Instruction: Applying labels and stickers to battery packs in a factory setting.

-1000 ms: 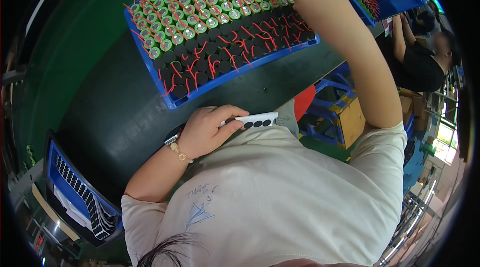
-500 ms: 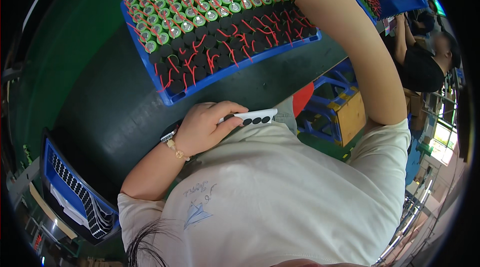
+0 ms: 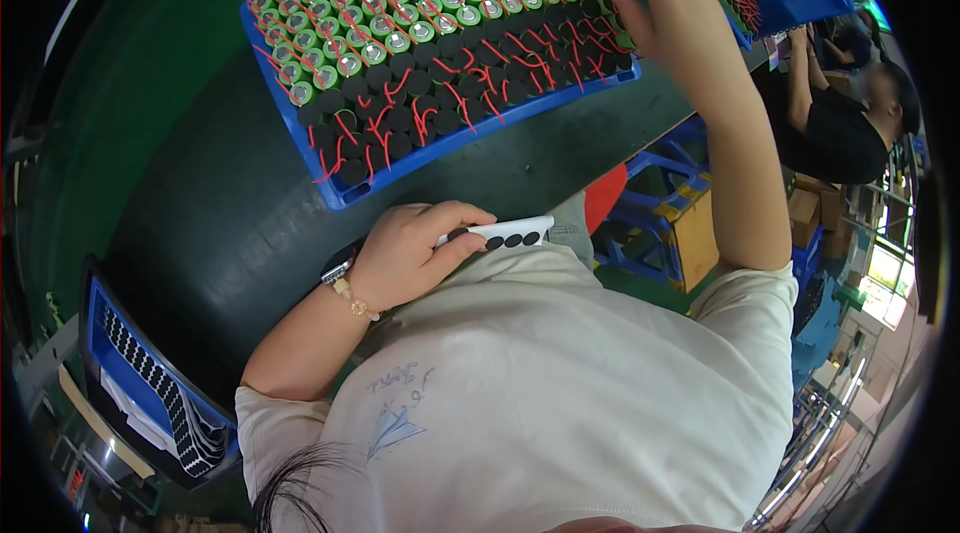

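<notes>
Right hand point(image 3: 660, 13) drawn back toward right end of blue tray point(image 3: 450, 155), finger and thumb apart | left hand point(image 3: 415, 248) pinching white strip point(image 3: 512, 227) before shirt point(image 3: 560, 363); probably light, bendy, best held by edges | batteries point(image 3: 397, 40) in tray: likely heavy together; grip tray sides

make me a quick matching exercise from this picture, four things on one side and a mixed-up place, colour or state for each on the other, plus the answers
1. left hand
2. right hand
3. strip
4. green cells

A. white with black discs
B. standing in the blue tray
C. at the tray's right end
D. below the tray in the picture, gripping something

Pairs: 1-D, 2-C, 3-A, 4-B
</notes>
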A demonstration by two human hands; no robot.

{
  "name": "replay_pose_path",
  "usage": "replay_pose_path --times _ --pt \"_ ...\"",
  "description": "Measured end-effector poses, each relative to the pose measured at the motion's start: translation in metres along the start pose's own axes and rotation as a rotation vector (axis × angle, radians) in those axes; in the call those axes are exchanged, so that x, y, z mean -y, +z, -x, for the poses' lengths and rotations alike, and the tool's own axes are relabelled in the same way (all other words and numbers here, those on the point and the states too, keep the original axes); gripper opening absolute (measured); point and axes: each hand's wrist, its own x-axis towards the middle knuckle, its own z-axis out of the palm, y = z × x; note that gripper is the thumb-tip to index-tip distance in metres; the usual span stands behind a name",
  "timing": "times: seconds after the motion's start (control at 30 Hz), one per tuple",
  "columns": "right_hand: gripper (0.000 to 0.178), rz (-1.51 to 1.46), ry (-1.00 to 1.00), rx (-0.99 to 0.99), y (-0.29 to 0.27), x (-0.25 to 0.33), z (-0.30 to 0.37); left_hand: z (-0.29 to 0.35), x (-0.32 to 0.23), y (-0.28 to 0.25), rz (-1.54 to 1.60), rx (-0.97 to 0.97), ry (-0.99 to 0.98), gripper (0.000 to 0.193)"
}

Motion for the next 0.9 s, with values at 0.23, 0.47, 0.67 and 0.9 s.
replay_pose_path --times 0.23,0.47,0.67,0.9 --pt "0.065 0.036 -0.142 -0.091 0.015 0.001 0.015 0.001 0.003 0.000 -0.011 0.016 -0.022 0.023" --pt "0.016 -0.128 -0.058 -0.210 -0.008 -0.021 -0.010 -0.001 0.000 0.001 -0.022 0.024 -0.020 0.023" --pt "0.005 0.147 -0.079 -0.039 -0.005 -0.015 -0.018 -0.001 -0.004 -0.001 -0.001 0.030 -0.043 0.023" --pt "0.006 0.483 -0.120 0.084 -0.011 -0.003 -0.023 -0.001 -0.002 0.000 0.018 0.019 -0.028 0.023"
